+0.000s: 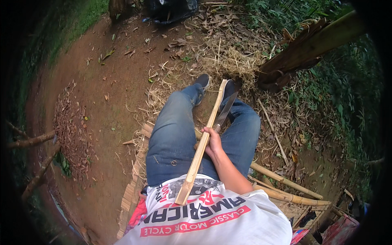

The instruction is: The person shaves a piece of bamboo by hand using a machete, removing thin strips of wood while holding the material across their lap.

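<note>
My right hand (pixel 213 143) is closed around the handle of a long knife (pixel 228 107), whose dark blade points away from me toward my shoe. A pale split bamboo strip (pixel 198 157) runs lengthwise between my legs, its near end against my white shirt and its far end beside the same shoe. The fingers of that hand also press against the strip, which crosses over the knife handle and hides part of it. My left hand cannot be made out; beside my left hip only a red cloth (pixel 138 213) shows.
I sit on a bamboo slat bench (pixel 131 192), with bamboo poles (pixel 292 197) at right. Curly shavings (pixel 228 61) and dry leaves cover the ground ahead. A thick leaning stem (pixel 312 45) stands at far right, a black plastic bag (pixel 171 10) at the top. Branches (pixel 34 141) jut in at left.
</note>
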Available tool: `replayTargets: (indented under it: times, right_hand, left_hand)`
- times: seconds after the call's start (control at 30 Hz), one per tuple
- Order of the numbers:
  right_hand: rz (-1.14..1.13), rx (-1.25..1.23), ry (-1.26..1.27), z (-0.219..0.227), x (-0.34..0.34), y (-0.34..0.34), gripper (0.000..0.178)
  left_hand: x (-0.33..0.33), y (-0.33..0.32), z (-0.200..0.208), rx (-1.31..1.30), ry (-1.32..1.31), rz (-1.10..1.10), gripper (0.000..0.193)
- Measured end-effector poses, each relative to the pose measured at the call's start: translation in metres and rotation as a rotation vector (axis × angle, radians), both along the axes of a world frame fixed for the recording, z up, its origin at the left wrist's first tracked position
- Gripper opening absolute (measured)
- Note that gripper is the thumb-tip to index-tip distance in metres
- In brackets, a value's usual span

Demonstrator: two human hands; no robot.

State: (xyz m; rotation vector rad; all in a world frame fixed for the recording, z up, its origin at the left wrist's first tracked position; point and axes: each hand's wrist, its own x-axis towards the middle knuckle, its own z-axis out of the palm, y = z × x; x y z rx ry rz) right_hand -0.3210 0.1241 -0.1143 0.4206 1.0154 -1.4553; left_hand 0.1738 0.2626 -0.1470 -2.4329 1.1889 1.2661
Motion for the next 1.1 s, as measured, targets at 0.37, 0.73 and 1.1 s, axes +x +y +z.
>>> replayTargets:
  times: [0.37, 0.73, 1.1]
  right_hand:
    - [-0.04, 0.019, 0.025, 0.004, 0.002, -0.009, 0.018]
    - [-0.163, -0.153, 0.186, 0.042, 0.014, -0.058, 0.023]
    - [-0.081, -0.298, 0.413, 0.072, 0.051, -0.056, 0.021]
  left_hand:
    - [0.005, -0.018, 0.014, 0.165, 0.129, 0.003, 0.075]
    - [0.019, -0.058, 0.029, 0.378, 0.557, 0.024, 0.056]
    - [-0.171, -0.293, 0.248, -0.141, 0.604, -0.577, 0.048]
